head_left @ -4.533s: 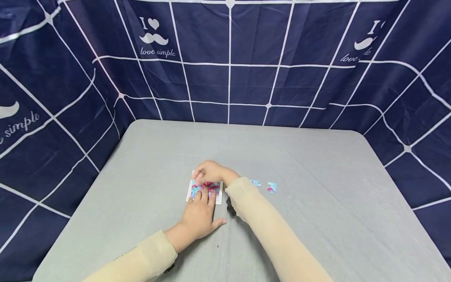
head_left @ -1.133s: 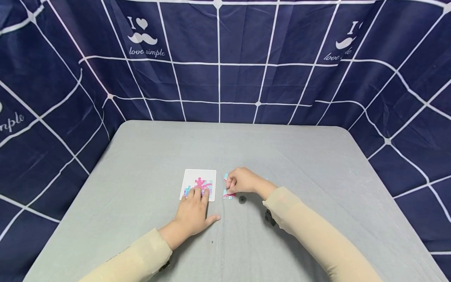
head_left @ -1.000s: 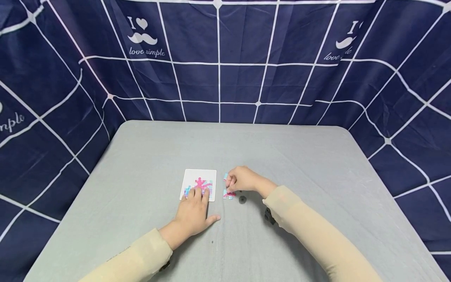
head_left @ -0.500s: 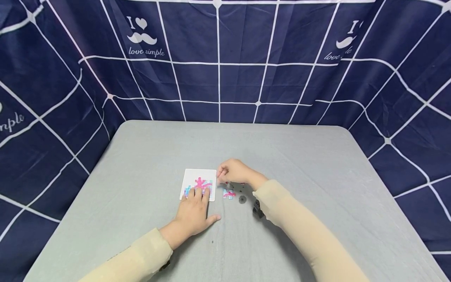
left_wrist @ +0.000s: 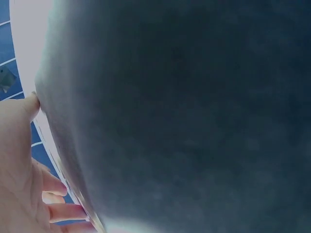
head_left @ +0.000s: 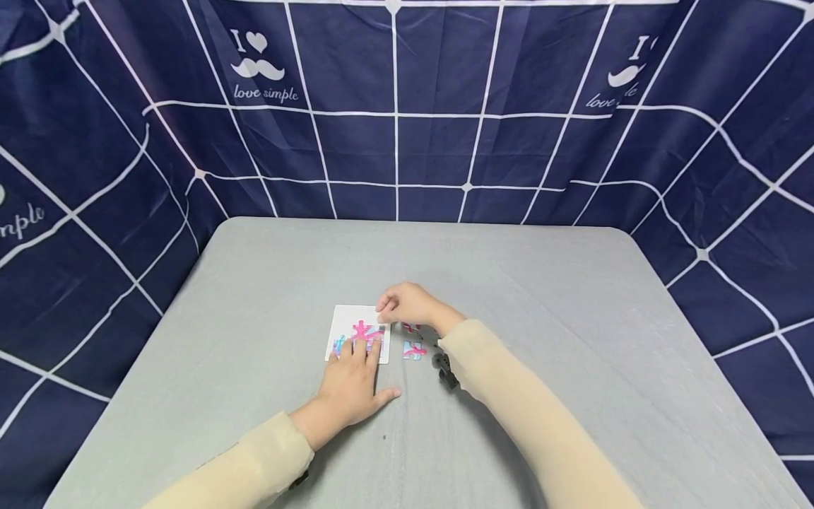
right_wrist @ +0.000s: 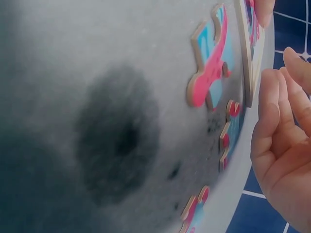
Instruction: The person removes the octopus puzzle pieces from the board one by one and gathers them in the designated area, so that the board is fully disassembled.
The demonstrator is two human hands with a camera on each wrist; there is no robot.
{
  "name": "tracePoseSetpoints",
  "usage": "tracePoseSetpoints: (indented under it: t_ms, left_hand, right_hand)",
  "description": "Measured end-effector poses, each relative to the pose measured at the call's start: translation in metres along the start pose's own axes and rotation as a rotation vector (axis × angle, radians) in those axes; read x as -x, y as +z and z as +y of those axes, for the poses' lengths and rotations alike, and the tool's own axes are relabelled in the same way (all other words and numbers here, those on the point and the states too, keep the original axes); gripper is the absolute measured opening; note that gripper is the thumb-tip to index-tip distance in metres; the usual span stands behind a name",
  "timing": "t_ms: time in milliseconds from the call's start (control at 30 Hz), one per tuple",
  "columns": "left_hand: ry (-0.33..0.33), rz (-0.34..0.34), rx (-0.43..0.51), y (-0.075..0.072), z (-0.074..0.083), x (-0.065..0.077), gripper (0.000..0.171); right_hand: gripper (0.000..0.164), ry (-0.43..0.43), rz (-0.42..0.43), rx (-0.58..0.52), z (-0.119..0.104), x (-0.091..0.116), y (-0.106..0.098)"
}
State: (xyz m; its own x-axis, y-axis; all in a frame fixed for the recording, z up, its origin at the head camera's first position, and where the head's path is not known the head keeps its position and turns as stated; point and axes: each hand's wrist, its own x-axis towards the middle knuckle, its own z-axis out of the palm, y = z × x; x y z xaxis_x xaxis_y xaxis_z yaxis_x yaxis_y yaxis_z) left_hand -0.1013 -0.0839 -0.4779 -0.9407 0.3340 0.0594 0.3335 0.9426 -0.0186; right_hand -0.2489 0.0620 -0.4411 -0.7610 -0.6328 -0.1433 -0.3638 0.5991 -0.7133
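Note:
A white puzzle board (head_left: 350,314) lies on the grey table, its lower part filled with pink and blue pieces (head_left: 364,331). My left hand (head_left: 350,389) rests on its near edge, fingers straight over the picture and thumb spread on the table. Over the board's far right corner hangs my right hand (head_left: 410,305), thumb and fingers drawn close together; I cannot tell whether they pinch a piece. Beside the board lie a pink-and-blue jigsaw piece (right_wrist: 209,63) and a second jigsaw piece (right_wrist: 233,128). In the right wrist view a third jigsaw piece (right_wrist: 195,213) shows at the bottom.
The grey table (head_left: 286,268) reaches back to a dark blue curtain (head_left: 439,148) with white grid lines, which also runs along both sides. A round dark mark (right_wrist: 119,136) shows on the cloth near the loose pieces.
My right hand has moved left and slightly away from me, from over the loose pieces to the board's far right corner, uncovering pieces. The left hand has stayed on the board.

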Motion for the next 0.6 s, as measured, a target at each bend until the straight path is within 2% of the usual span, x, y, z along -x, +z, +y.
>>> tracePoseSetpoints:
  t_ms: [267,600]
  left_hand:
    - [-0.02,-0.016,-0.044,0.001,0.002,-0.001,0.096]
    - [-0.036,-0.027,-0.031,0.0,0.005,-0.001,0.094]
  right_hand:
    - [0.02,-0.041,0.019,0.017,-0.006,-0.01,0.005]
    - [0.023,-0.058,-0.012,0.061,-0.015,-0.018,0.014]
